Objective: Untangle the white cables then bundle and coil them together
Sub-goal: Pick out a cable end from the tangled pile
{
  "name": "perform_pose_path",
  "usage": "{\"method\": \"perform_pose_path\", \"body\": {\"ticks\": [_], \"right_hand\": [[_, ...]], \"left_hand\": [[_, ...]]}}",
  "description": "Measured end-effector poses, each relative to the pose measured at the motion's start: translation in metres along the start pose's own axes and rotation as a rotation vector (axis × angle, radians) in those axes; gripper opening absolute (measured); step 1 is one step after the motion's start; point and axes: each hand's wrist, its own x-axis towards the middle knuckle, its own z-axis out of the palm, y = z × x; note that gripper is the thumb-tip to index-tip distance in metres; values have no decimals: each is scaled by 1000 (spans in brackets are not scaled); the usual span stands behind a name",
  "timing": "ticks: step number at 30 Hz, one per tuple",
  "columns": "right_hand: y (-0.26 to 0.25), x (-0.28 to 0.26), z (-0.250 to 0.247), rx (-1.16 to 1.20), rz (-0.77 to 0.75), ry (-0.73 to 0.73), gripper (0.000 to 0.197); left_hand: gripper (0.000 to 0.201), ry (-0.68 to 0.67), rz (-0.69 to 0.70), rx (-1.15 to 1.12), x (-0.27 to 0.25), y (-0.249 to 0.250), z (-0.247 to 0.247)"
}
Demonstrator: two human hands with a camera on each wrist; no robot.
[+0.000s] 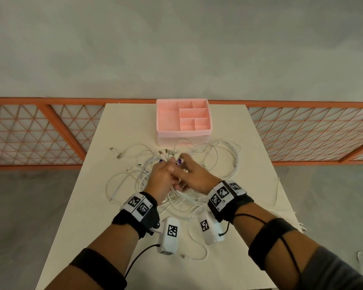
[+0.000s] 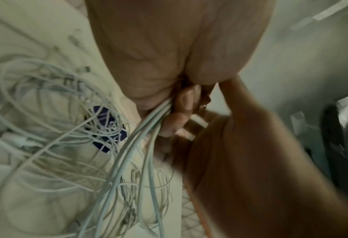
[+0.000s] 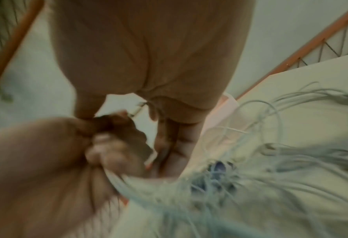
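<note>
A big messy pile of thin white cables (image 1: 199, 155) lies in the middle of the pale cream bench (image 1: 249, 258), with loops spread out to both sides and some ends with small plugs poking out toward the left. The person's left hand (image 1: 159, 181) and right hand (image 1: 192, 174) meet right over the pile, touching each other. The left fingers (image 2: 177, 122) are curled tight around a bunch of the cables, which run down from the fist toward the pile. The right hand is curled too and sits against the same bunch, but the close view is blurry, so I cannot tell just how its fingers hold. Something small and dark purple (image 2: 108, 127) is caught under the cables. Behind the pile, at the far edge of the bench, sits a pink plastic box with little sections inside (image 1: 183, 120), and one cable loop leans on its front wall. Both wrists wear black bands with black-and-white square tags (image 1: 138, 205). An orange metal fence with wire mesh (image 1: 40, 130) runs behind the bench.
</note>
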Motion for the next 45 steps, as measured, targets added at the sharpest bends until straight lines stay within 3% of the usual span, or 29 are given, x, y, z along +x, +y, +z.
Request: {"method": "perform_pose_path", "body": {"ticks": [3, 6, 9, 13, 17, 19, 21, 23, 25, 28, 30, 34, 36, 41, 45], "right_hand": [[33, -14, 2, -183, 34, -166, 40], [72, -24, -4, -366, 142, -245, 40], [100, -37, -14, -252, 239, -209, 37], [109, -58, -22, -121, 405, -351, 34], [118, -79, -12, 176, 605, -302, 67], [123, -84, 2, 177, 683, -303, 53], [124, -89, 17, -81, 652, -381, 24], [124, -86, 30, -476, 473, -472, 14], [124, -82, 40, -769, 324, -512, 14], [130, -79, 50, -995, 233, -587, 34], [131, -81, 53, -1092, 193, -605, 25], [136, -81, 39, -1118, 151, -521, 20], [137, -79, 24, -1028, 145, -412, 16], [84, -61, -17, -338, 71, 104, 8], [22, -41, -38, 193, -12, 308, 10]], "left_hand": [[38, 39, -106, -221, 1, -2, -13], [40, 40, -178, -365, 3, -7, -24], [39, 24, -189, -344, 1, -17, -24], [37, 15, -228, -260, -2, -25, -23], [37, -5, -219, -173, -1, -23, -28], [36, -22, -214, -127, -1, -22, -29], [35, -42, -220, -68, -3, -23, -28], [34, -69, -235, 3, -6, -25, -25], [34, -82, -247, 47, -11, -29, -21], [33, -75, -251, 54, -15, -35, -19], [33, -67, -249, 46, -16, -35, -20], [33, -38, -194, 20, -15, -26, -23], [33, -18, -152, -12, -13, -18, -22], [25, 9, 18, -22, -8, 2, -18], [19, 25, 175, -19, -2, 8, -8]]}}
